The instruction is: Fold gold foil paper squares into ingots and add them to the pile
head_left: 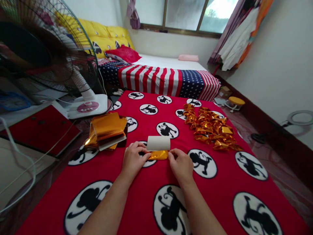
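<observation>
Where the fan [25,49] stands: far left, its wire cage partly blocking the view of a yellow cushion [110,35]; its white base [88,106] sits beside a red panel [44,125].
Gold sheets [107,125]: stacked unevenly toward the left edge of the red cloth [139,202], near the left hand but apart from it.
Left hand [133,159]: fingers bent, thumb and forefinger closed on the left end of the foil strip and hiding its tip; the forearm covers part of a printed monkey circle.
Foil strip [158,155]: gold, flat and narrow, lying crosswise on the cloth between the two hands.
Pale paper [158,143]: curved, right against the strip's far edge; whether the two are one piece, I cannot tell.
Bed [166,62]: beyond the cloth, under the window, with a red pillow [124,54] leftward and a pink pillow [188,58] rightward.
Right hand [182,163]: fingers curled in, thumb and forefinger gripping the strip's right end.
Folded gold pieces [207,127]: heaped in rough rows on the cloth's far right, well apart from the right hand.
Stool [236,100]: yellow-topped, on the floor past the heap, near the right wall.
</observation>
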`<action>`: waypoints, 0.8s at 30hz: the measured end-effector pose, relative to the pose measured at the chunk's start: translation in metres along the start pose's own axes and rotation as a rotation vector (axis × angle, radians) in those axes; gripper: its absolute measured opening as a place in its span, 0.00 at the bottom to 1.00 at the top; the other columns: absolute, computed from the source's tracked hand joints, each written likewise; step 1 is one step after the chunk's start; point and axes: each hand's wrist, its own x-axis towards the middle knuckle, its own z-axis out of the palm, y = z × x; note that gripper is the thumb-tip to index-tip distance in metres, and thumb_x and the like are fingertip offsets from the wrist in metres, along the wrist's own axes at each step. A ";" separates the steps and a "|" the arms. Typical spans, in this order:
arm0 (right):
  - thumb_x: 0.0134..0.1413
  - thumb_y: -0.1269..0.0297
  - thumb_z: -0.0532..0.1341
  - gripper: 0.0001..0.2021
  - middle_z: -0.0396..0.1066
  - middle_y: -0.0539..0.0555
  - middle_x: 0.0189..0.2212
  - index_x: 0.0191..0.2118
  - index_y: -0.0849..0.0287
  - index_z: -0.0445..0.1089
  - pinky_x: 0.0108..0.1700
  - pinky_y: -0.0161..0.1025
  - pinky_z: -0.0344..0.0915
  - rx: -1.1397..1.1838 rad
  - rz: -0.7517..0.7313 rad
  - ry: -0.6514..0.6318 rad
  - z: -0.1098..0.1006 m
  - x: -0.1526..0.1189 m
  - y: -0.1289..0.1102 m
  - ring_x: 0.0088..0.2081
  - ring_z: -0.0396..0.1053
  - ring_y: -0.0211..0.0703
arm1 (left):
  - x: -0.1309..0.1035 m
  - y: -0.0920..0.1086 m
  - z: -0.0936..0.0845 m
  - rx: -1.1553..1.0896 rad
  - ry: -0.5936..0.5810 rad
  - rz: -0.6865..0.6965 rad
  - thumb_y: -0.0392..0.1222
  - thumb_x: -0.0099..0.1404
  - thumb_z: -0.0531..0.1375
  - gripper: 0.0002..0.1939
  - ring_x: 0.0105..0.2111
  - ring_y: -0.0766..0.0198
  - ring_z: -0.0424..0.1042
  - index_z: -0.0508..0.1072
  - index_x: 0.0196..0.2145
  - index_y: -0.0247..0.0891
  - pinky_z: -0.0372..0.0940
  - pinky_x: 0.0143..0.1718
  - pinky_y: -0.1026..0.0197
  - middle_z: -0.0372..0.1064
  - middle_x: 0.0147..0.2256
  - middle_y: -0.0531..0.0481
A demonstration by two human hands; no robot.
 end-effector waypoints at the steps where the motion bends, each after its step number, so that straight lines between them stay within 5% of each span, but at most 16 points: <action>1: 0.57 0.61 0.58 0.08 0.76 0.49 0.29 0.32 0.52 0.74 0.30 0.36 0.52 -0.012 0.005 -0.002 -0.001 0.000 0.000 0.31 0.70 0.42 | 0.000 0.000 0.000 0.003 -0.001 -0.005 0.40 0.54 0.67 0.04 0.37 0.58 0.71 0.77 0.24 0.42 0.64 0.42 0.54 0.73 0.35 0.51; 24: 0.56 0.62 0.59 0.09 0.73 0.50 0.25 0.26 0.54 0.71 0.28 0.37 0.47 -0.122 0.064 -0.027 -0.001 0.002 -0.003 0.28 0.68 0.42 | 0.001 -0.005 0.005 0.017 0.051 0.008 0.39 0.57 0.64 0.04 0.37 0.59 0.71 0.76 0.24 0.41 0.65 0.41 0.55 0.73 0.34 0.50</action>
